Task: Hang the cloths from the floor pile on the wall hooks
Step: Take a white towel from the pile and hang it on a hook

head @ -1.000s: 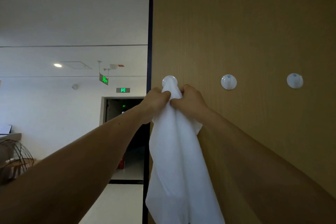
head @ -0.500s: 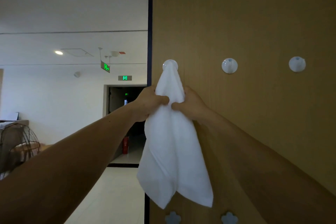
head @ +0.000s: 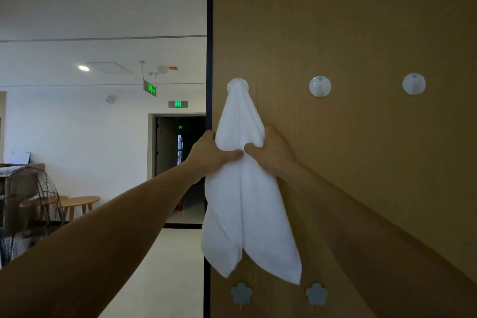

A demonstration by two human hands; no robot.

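Note:
A white cloth (head: 247, 204) hangs by its top from the leftmost round white hook (head: 237, 85) on the brown wooden wall panel (head: 361, 20). My left hand (head: 210, 153) pinches the cloth's left side about a third of the way down. My right hand (head: 273, 150) grips its right side at the same height, thumbs nearly touching. The cloth's lower corners dangle free below my hands. The floor pile is out of view.
Two bare round hooks (head: 319, 86) (head: 413, 83) sit to the right at the same height. Two blue flower-shaped hooks (head: 241, 292) (head: 316, 293) are lower down. Left of the panel's dark edge lie a hallway, a doorway (head: 178, 162), a wire fan (head: 31, 204) and a wooden table (head: 80, 200).
Both hands slid down the cloth from the hook to its middle. The cloth's top now stays caught on the hook, and the view tilted downward, revealing the flower hooks.

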